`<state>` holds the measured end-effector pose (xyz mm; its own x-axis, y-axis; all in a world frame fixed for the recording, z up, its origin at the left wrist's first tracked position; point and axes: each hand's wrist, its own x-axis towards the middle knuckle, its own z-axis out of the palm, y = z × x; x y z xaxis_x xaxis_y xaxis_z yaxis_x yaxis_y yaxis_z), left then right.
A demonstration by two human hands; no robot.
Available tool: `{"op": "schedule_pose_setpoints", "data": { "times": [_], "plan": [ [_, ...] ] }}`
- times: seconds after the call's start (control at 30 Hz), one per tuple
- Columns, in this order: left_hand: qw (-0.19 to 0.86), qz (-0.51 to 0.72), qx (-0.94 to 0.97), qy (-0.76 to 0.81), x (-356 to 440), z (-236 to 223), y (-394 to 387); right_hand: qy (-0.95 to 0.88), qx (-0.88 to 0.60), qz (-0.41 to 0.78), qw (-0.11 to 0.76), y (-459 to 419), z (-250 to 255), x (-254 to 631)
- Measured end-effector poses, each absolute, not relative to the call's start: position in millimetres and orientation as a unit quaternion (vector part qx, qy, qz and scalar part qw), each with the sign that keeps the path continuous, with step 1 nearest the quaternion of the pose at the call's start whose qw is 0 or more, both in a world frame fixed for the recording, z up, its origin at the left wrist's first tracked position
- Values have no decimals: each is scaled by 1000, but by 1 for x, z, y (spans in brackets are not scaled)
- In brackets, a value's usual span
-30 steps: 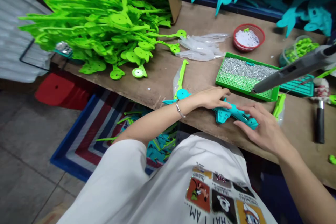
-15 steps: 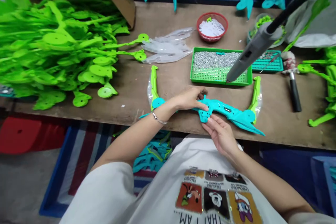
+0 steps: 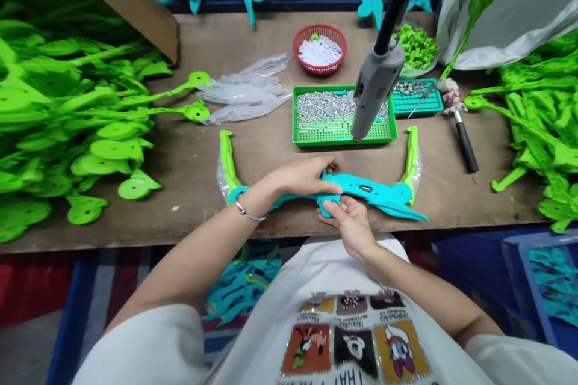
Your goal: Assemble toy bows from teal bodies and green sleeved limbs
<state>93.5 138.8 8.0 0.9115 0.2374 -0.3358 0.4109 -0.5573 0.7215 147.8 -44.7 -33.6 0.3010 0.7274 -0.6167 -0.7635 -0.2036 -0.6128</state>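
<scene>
A teal toy bow (image 3: 382, 192) with upright lime-green limbs lies at the bench's front edge, clear plastic film attached along both limbs. Over its middle, my left hand (image 3: 307, 175) is closed on the body from above, thumb along the centre. My right hand (image 3: 350, 219) pinches the small teal block at the bow's middle from the near side, fingertips partly hidden under it. Behind the bow stands a green tray (image 3: 300, 138) of small silvery metal parts. A grey electric screwdriver (image 3: 372, 87) hangs over that tray, its tip pointing down.
Lime-green parts are heaped at left (image 3: 103, 138) and right (image 3: 542, 126). Clear plastic pieces (image 3: 250, 93), a red basket (image 3: 300, 60) of white bits, a teal tray (image 3: 418, 107) and a black-handled mallet (image 3: 465, 144) lie on the bench. Blue crates sit below.
My view has swung to the right. My right hand has moved left from the bow's right arm to the middle block and gripped it. My left hand stays at the middle.
</scene>
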Motion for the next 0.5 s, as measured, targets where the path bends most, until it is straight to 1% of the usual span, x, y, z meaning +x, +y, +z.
{"op": "schedule_pose_setpoints", "data": {
  "times": [0.07, 0.13, 0.2, 0.3, 0.4, 0.5],
  "plan": [
    [353, -98, 909, 197, 121, 16, 125, 26, -501, 589, 633, -44, -33, 148],
    [312, -103, 925, 189, 153, 16, 105, 32, -500, 587, 636, -41, -33, 147],
    [307, -137, 919, 204, 179, 8, 83, 29, -499, 583, 641, -38, -32, 146],
    [283, -127, 919, 242, 200, -6, 62, 9, -490, 580, 651, -37, -30, 149],
    [267, -120, 923, 251, 200, -11, 62, 2, -471, 586, 659, -51, -28, 162],
    [249, -130, 926, 254, 193, -6, 71, 59, -457, 559, 690, -80, -25, 190]
  ]
}}
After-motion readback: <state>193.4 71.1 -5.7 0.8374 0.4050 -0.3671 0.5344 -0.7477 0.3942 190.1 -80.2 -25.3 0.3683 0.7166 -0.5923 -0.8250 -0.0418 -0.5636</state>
